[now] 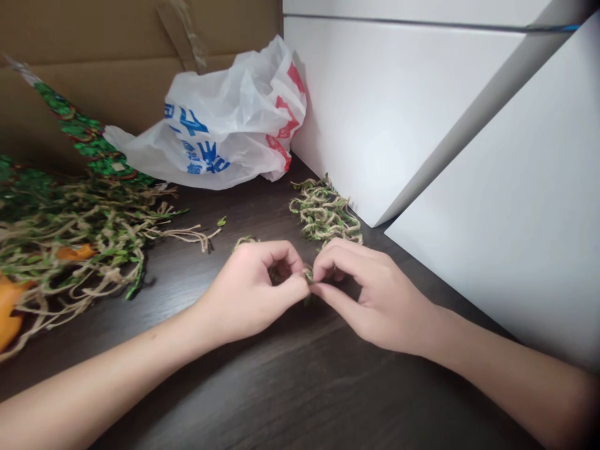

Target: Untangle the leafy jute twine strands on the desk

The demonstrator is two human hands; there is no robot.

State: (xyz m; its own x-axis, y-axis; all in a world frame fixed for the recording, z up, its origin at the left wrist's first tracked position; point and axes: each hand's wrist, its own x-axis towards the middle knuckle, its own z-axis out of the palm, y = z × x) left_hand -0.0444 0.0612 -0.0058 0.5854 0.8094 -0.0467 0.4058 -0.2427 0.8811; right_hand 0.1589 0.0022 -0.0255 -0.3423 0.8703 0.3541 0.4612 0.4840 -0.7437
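Note:
My left hand (255, 284) and my right hand (370, 290) meet just above the dark wooden surface (244, 381). Between their pinched fingertips is a short bit of leafy jute twine (308, 274), tan with green leaves, mostly covered by the fingers. Both hands are closed on it. Beyond my right hand lies a small heap of the same leafy twine (325, 209). A little more of it peeks out behind my left hand. Farther left spreads a large tangle of leafy twine (103, 219) with frayed ends.
A white plastic bag (225, 119) with blue and red print leans at the back before a cardboard box (107, 37). Green packaged material (89, 137) stands at left. An orange object (9, 306) sits by the tangle. White panels (506, 237) border the right side.

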